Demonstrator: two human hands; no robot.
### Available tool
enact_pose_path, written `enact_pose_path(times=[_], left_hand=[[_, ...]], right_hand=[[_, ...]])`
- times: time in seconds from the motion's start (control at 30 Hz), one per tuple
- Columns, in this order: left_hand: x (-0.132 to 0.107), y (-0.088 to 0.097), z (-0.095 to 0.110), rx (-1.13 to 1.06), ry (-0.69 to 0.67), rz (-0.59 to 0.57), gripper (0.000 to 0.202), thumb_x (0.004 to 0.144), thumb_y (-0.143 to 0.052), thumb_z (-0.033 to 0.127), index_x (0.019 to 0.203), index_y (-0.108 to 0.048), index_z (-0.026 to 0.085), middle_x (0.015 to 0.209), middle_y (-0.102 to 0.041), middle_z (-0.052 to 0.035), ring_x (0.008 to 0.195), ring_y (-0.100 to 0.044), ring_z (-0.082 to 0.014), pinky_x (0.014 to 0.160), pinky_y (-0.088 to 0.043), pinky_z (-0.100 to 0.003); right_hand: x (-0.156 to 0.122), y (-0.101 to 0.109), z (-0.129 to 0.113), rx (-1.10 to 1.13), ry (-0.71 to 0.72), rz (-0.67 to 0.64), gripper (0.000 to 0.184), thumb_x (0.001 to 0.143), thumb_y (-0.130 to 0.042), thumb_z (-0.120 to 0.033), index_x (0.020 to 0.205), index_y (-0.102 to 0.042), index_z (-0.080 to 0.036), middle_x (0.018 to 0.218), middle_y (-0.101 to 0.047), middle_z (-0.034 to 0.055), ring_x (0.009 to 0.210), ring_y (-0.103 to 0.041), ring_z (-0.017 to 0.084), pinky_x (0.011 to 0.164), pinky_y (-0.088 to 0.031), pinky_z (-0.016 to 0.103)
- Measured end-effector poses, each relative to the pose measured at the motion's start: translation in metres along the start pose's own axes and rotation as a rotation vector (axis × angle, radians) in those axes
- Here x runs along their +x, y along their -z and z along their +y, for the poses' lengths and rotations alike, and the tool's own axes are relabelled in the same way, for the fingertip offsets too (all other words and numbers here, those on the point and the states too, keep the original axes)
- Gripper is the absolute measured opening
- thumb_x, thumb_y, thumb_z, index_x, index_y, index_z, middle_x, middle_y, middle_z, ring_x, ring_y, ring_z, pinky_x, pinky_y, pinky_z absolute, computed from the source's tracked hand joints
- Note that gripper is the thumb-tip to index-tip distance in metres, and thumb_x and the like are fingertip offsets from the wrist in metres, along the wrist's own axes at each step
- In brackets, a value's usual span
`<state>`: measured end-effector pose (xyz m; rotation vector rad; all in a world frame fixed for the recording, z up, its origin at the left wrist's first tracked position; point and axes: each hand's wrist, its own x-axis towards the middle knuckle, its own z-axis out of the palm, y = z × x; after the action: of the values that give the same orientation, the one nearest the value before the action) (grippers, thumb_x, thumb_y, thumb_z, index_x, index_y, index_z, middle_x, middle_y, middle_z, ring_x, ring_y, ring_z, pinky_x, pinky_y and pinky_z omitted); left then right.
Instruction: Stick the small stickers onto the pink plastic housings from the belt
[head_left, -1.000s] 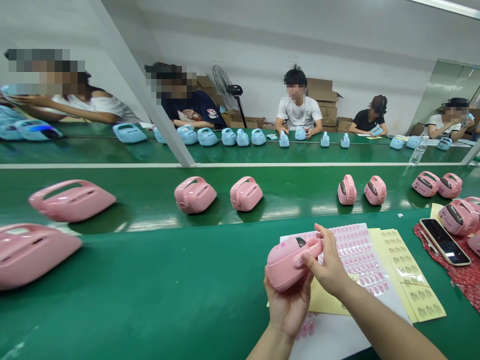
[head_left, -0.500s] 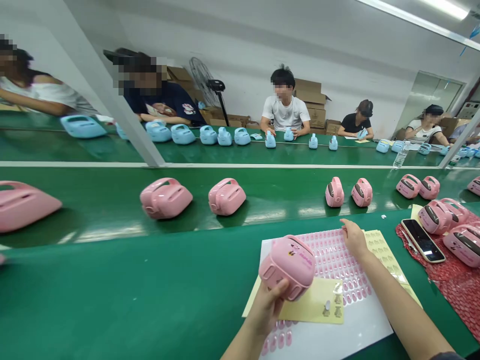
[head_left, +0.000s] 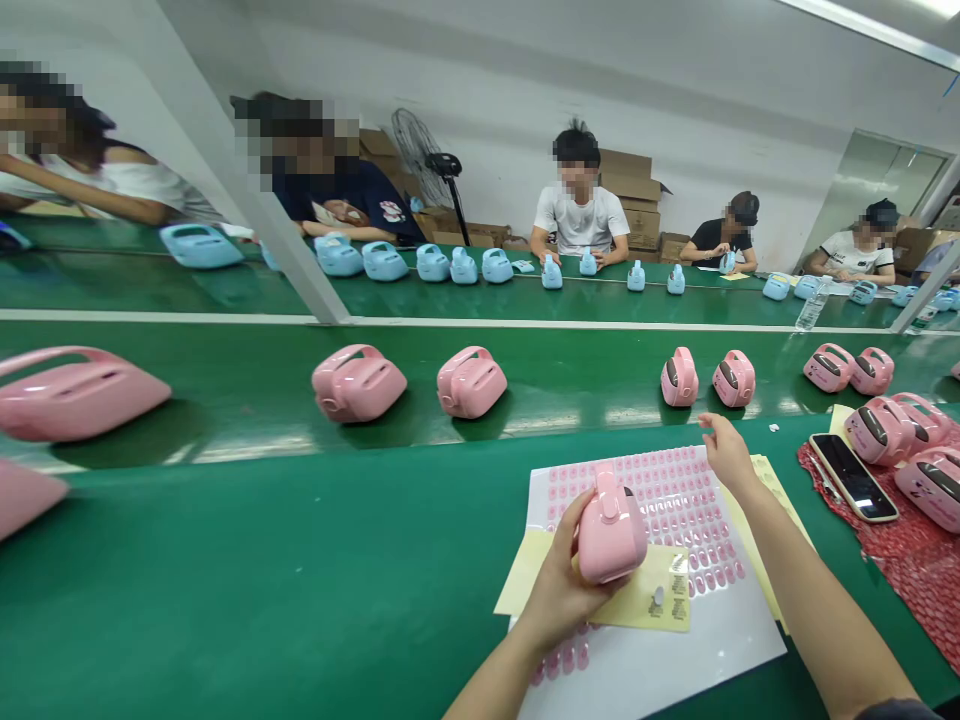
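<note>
Since half a second ago the left hand (head_left: 559,590) has turned the pink device (head_left: 611,530), so its handle side faces up and its long axis runs from the near edge of the bench (head_left: 300,560) toward the far one. It sits above the sticker sheet (head_left: 675,490), with the left grip closed round its lower end. The right hand (head_left: 726,452) has lifted off the sheet's far right corner with its fingers drawn together, but I cannot tell whether that grip pinches anything.

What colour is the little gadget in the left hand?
The gadget is pink; head view.
</note>
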<state>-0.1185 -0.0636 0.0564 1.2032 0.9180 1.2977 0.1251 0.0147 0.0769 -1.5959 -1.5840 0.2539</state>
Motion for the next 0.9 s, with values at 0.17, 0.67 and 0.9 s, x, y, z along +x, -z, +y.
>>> enact_pose_path(times=[0.17,0.67,0.9], left_hand=[[0.002,0.006,0.004,0.25,-0.012,-0.108,0.079,0.055,-0.068,0.026,0.126,-0.033,0.025,0.122,-0.051,-0.0096,0.101,-0.056,-0.0262,0.081,-0.047,-0.036],[0.008,0.025,-0.011,0.512,-0.37,-0.295,0.078,0.064,-0.067,0.023,0.13,-0.027,0.029,0.132,-0.042,-0.012,0.116,-0.046,-0.0305,0.092,-0.041,-0.046],[0.007,0.024,-0.005,0.54,-0.497,-0.344,0.08,0.066,-0.067,0.018,0.131,-0.023,0.034,0.133,-0.039,-0.0098,0.121,-0.041,-0.0307,0.095,-0.039,-0.049]], right_hand=[[-0.007,-0.013,0.02,-0.018,0.03,-0.075,0.037,0.065,-0.045,-0.006,0.098,-0.058,-0.018,0.09,-0.063,0.0078,0.077,-0.056,0.02,0.075,-0.046,0.037],[-0.039,0.013,-0.118,0.467,-0.035,-0.622,0.032,0.067,-0.06,-0.014,0.097,-0.051,-0.021,0.072,-0.058,-0.0033,0.059,-0.049,0.011,0.056,-0.039,0.023],[-0.043,0.012,-0.14,0.428,-0.096,-0.742,0.036,0.064,-0.051,-0.002,0.093,-0.048,-0.023,0.067,-0.058,-0.0063,0.07,-0.059,0.014,0.07,-0.042,0.028]])
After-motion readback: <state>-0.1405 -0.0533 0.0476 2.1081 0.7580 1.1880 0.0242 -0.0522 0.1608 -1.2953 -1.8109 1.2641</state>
